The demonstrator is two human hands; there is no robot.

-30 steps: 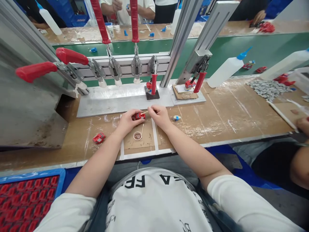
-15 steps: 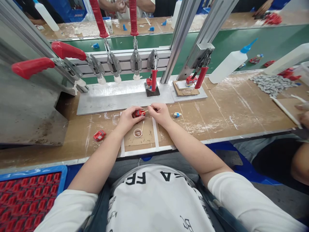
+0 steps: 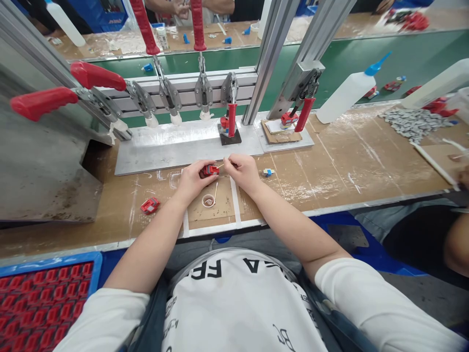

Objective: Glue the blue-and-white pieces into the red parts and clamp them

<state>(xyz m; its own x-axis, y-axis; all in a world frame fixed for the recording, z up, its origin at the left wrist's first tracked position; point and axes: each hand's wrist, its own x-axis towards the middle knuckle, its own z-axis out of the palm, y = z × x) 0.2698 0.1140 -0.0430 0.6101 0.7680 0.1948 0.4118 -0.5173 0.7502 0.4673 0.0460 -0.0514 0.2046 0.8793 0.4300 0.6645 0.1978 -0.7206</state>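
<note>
Held car [image 3: 211, 170]: red, between the hands, beyond the cup and near the plate's front edge; whether it rests on the bench [image 3: 330, 176] cannot be told.
Left hand [image 3: 192, 182]: curled round the car's left end, thumb on the near side.
Right hand [image 3: 245, 172]: fingertips pinched together on a thin stick [image 3: 221, 166] that points at the car's right end; whether its tip touches is too small to tell.
Cup [image 3: 208, 206]: on the card [image 3: 194, 215], toward the bench's front edge; a spare stick [image 3: 216, 189] lies at its right side.
Progress: the held car looks mid-work, with the stick out of the cup and up at the car; how much is done on it does not show.
Loose car [image 3: 150, 206]: left of the card, on the bench; worked or waiting, I cannot tell.
Clamped cars: one on a dark pad [image 3: 230, 139] at the plate's right end, one further right on a board [image 3: 284, 137]; both seem to be at another stage.
Plate [image 3: 154, 156]: its front edge is just beyond the knuckles, so forward room is short.
Sideways room: more generous; the loose car is nearest on the left, a small yellow-blue piece [image 3: 268, 172] on the right, the bottle [image 3: 344, 98] well apart near the far edge.
Front edge: taped white, near the cup, under both forearms.
Tray [image 3: 97, 274]: blue-rimmed, full of red parts, below the bench's front-left edge.
</note>
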